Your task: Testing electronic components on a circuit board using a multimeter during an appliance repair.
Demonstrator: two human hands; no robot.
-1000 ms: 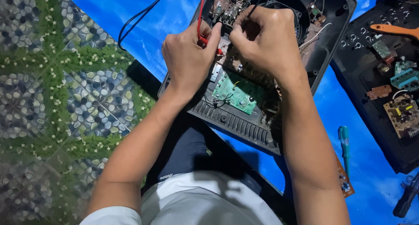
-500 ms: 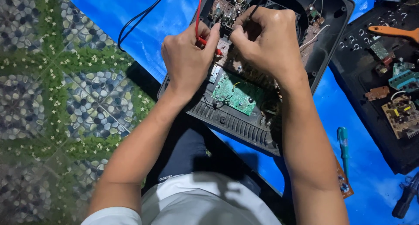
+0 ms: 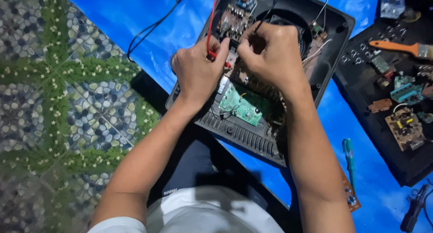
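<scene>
Spread over a pebble-and-flower patterned floor (image 3: 54, 102): a blue sheet (image 3: 149, 30) carrying everything else. At the centre of the sheet, tilted, an opened black appliance housing (image 3: 252, 138) with a ribbed lower edge and a round recess near its top. To the right of it, well apart, a black tray (image 3: 401, 160) bearing loose circuit boards and small parts, with an orange-handled brush (image 3: 399, 48) lying across its upper part. Inside the housing, a green circuit board (image 3: 241, 107) just below both hands, and a brown board with components (image 3: 234, 20) just above them. Left hand (image 3: 198, 72) closed, pinching a red probe (image 3: 212, 53) between thumb and fingers, its red lead running up out of view. Right hand (image 3: 270, 52) closed likewise on a black lead (image 3: 266, 14); probe tip hidden under the fingers. Both hands knuckle to knuckle, touching or nearly so, directly over the housing's middle. On the sheet beside the right forearm, a green-handled screwdriver (image 3: 348, 156), and below it a small orange board (image 3: 351, 198). At top left, a thin black cable (image 3: 149, 32) curling across the sheet.
</scene>
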